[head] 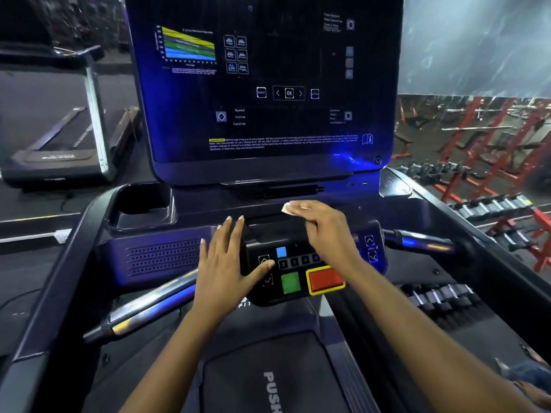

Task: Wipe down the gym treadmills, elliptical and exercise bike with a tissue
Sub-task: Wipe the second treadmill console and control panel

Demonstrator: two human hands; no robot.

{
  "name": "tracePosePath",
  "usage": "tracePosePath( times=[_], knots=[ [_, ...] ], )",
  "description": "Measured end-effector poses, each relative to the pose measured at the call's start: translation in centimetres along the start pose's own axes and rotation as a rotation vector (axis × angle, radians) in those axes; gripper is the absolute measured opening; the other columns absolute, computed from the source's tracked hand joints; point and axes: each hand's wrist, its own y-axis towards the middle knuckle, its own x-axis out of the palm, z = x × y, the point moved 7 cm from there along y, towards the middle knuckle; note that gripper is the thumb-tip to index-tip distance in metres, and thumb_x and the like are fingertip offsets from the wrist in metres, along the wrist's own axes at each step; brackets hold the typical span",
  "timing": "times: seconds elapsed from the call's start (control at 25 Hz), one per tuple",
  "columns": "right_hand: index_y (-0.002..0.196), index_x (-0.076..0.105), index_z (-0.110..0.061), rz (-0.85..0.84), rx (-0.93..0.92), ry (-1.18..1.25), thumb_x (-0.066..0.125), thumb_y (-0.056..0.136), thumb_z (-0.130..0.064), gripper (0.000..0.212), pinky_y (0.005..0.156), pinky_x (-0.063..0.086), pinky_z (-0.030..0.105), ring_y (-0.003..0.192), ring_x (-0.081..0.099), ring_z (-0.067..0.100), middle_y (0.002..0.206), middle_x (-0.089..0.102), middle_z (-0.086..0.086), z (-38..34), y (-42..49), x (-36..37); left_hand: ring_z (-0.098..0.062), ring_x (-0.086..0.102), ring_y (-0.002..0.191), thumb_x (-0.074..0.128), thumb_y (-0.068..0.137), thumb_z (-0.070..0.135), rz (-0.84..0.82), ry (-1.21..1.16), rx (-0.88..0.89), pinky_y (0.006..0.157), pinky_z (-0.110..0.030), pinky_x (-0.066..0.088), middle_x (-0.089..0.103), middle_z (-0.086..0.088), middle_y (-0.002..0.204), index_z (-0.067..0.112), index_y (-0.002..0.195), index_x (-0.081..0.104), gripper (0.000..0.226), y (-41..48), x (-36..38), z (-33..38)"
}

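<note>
Frame centre: right grip (323,231), fingers nearly straight, presses the tissue (286,208) onto the treadmill (268,169) console ledge. Just below left: left grip (226,265), released, fingers spread flat against the keypad (293,247) edge.

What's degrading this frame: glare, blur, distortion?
Head view: dim and blue-tinted overall; blue glare on the lower right of the console screen and streaks along the left handlebar; wide-angle distortion bows the side rail; the red racks at right are smeared and soft; the tissue under the right hand is blown-out white.
</note>
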Motion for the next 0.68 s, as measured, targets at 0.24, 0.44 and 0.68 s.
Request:
tracePosePath(
  times=[0.24,0.44,0.68],
  knots=[
    [0.11,0.07,-0.008,-0.779,-0.197,-0.105,0.05,0.082,0.013,0.039,0.101,0.043,0.029,0.112,0.059,0.017,0.116,0.066,0.006,2.8,6.8,11.4,-0.026,0.042,0.134,0.017,0.084,0.08,-0.017,0.239,0.039,0.114,-0.045,0.02,0.046,-0.007,0.144,0.013,0.143,0.039,0.092,-0.2,1.3,-0.2],
    [0.116,0.065,-0.005,-0.922,-0.442,-0.085,0.053,0.08,0.015,0.043,0.101,0.037,0.017,0.115,0.057,0.016,0.123,0.062,0.007,3.6,6.4,12.5,-0.019,0.023,0.142,0.018,0.085,0.079,0.005,0.216,0.072,0.117,-0.047,0.014,0.036,-0.003,0.151,0.023,0.146,0.025,0.083,-0.1,0.8,0.2],
    [0.118,0.063,-0.004,-0.923,-0.436,-0.1,0.051,0.079,0.018,0.047,0.097,0.023,-0.002,0.117,0.056,0.017,0.125,0.061,0.008,7.5,6.2,9.3,-0.019,0.016,0.143,0.018,0.089,0.074,0.015,0.214,0.152,0.113,-0.044,0.008,0.035,-0.003,0.152,0.026,0.146,0.028,0.075,1.8,1.2,2.2]
  ],
)
